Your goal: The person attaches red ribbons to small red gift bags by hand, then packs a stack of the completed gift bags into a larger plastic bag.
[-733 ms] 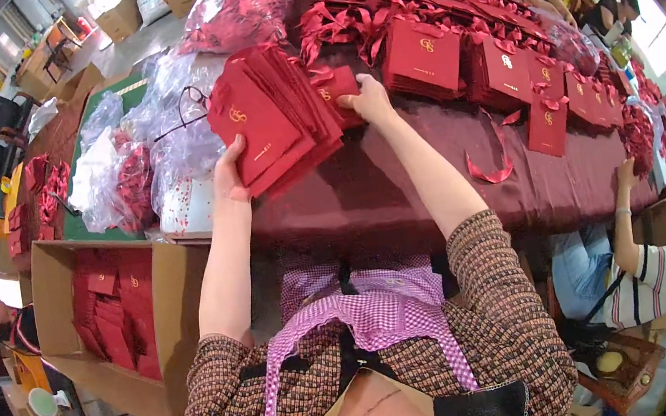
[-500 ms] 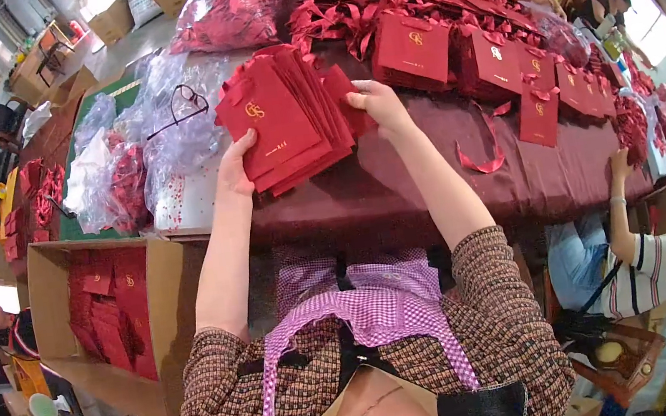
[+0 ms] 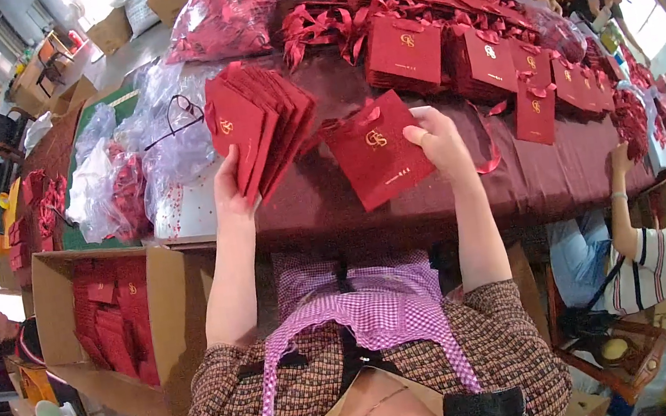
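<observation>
1. From far off, I see the left hand (image 3: 232, 179) gripping a thick bunch of red bags (image 3: 265, 124); its thumb lies on the front bag, and the bags spread out like a fan.
2. I see the right hand (image 3: 444, 143) pinching one red bag (image 3: 380, 151) by its right side; its thumb is on top, the bag is tilted, and its gold mark faces me.
3. That bag is over the near part of the table (image 3: 313, 215), just beside the bunch; I cannot tell if the two touch.
4. Past the right hand, I see neat piles of red bags (image 3: 403, 51); a red ribbon (image 3: 493, 160) lies close to that hand.
5. To the left of the bunch, I see dark glasses (image 3: 174, 130) on crinkly clear plastic (image 3: 204, 153); lower down is a brown box (image 3: 182, 308) with more red bags (image 3: 116, 321) inside.
</observation>
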`<control>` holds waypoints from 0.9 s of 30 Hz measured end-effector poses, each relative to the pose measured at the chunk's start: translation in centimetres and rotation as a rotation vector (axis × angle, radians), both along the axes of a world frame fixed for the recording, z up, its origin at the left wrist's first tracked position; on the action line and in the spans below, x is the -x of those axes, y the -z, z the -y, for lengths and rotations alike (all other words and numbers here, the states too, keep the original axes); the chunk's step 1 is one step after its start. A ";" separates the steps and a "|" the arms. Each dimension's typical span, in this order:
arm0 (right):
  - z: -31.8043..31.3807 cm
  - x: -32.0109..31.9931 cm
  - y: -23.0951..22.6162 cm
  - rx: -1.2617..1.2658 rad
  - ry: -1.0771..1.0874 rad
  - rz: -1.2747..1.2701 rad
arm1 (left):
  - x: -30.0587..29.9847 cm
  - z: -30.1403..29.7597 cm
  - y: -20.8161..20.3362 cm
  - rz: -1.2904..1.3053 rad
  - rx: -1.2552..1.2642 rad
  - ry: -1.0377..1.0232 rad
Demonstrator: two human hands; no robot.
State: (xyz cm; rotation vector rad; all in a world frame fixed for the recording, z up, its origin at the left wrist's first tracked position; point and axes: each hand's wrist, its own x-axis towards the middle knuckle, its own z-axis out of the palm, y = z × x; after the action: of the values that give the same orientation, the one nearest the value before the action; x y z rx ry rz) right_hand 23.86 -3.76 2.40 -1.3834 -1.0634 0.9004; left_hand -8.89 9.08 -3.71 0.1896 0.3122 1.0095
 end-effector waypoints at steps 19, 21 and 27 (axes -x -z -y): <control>-3.1 5.9 2.6 -0.098 -0.070 -0.437 | -2.4 3.3 -1.5 -0.261 -0.184 0.103; -3.0 6.0 2.1 0.015 -0.139 -0.377 | -2.1 3.5 -1.6 -0.283 -0.174 0.096; -3.2 6.4 4.2 -0.060 -0.021 -0.431 | -2.2 4.0 -1.1 -0.417 -0.268 0.070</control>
State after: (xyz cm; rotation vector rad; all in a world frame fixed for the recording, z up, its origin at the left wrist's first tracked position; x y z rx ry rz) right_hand 17.46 -0.52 -1.80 -1.0655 -0.7681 1.1117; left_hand -6.68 5.10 -2.56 0.6542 0.5440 0.9355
